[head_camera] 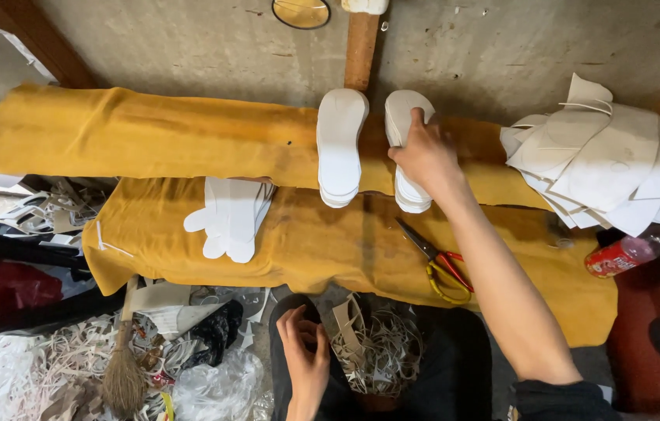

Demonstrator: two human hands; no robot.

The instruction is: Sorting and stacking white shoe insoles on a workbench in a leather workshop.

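My right hand [425, 156] reaches forward and rests on a stack of white sole-shaped cutouts [406, 117], fingers curled over its top edge. A second stack of white sole cutouts [341, 144] lies just to its left on the yellow leather sheet [150, 136]. My left hand [304, 360] hangs low near my lap, fingers loosely bent, holding nothing I can see, beside a heap of pale trimmings [380, 355].
A pile of white upper-shaped cutouts [230, 214] lies on the lower yellow leather [322, 249]. Scissors with red and yellow handles [440, 261] lie below my right forearm. A heap of white cut pieces [610, 160] and a red bottle [626, 251] sit at right. A broom [122, 366] and scraps lie at lower left.
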